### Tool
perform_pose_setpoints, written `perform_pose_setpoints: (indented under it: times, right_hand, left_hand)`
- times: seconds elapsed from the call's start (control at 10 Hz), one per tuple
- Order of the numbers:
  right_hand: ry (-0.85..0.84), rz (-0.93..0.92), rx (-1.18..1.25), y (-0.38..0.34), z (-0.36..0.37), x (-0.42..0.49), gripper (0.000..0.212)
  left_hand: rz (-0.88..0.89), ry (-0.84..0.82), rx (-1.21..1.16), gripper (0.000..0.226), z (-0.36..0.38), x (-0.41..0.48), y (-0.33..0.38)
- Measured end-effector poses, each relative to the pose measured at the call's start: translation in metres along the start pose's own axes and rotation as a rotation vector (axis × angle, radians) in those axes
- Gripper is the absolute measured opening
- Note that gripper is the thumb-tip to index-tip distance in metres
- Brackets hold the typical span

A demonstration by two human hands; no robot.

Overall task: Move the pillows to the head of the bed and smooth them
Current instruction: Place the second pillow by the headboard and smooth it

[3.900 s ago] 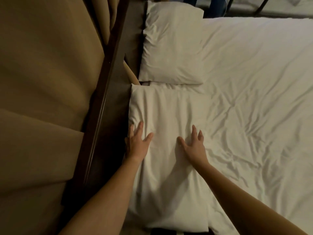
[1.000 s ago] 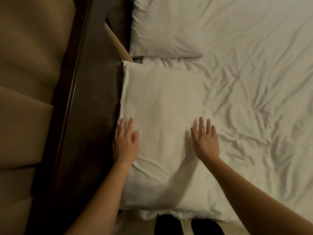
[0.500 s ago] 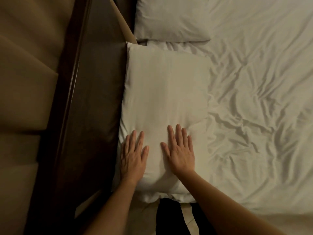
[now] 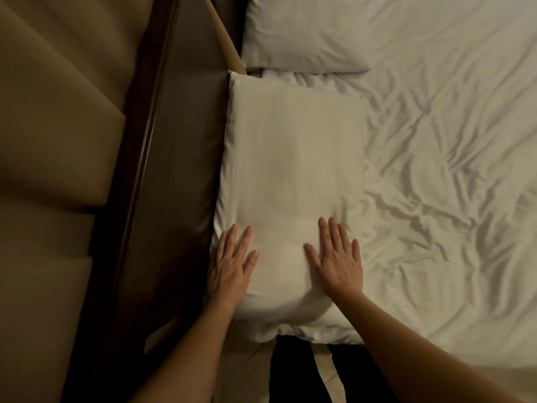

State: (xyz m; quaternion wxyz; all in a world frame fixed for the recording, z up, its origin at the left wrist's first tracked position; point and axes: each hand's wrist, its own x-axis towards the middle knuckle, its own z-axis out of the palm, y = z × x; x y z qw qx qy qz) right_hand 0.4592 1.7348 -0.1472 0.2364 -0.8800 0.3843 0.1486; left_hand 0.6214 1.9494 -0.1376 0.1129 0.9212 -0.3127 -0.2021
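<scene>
Hands [image 4: 229,269] flat on smooth white near pillow [image 4: 293,170].

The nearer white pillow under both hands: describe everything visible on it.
The nearer white pillow, a rectangular cushion in smooth white fabric, lies flat on the wrinkled white bedsheet, its long side against the dark brown headboard. The left hand and right hand rest flat, fingers straight, on its near end. A second white pillow lies beyond its far end.
</scene>
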Motion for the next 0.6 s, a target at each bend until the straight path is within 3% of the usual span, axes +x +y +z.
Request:
perform_pose_setpoints:
  times: [0.2,0.4,0.6]
  right_hand:
    - [-0.147,-0.001,0.013,0.007,-0.047,-0.009,0.072]
    - [-0.072,-0.014,-0.001,-0.002,-0.112,-0.028,0.07]
    - [-0.026,-0.089,-0.03,0.001,-0.159,-0.065,0.074]
  left_hand:
    - [-0.09,-0.142,-0.075,0.061,-0.031,-0.002,0.009]
    - [-0.22,-0.213,-0.132,0.056,-0.073,-0.016,0.042]
    - [-0.178,-0.146,-0.143,0.056,-0.115,-0.035,0.073]
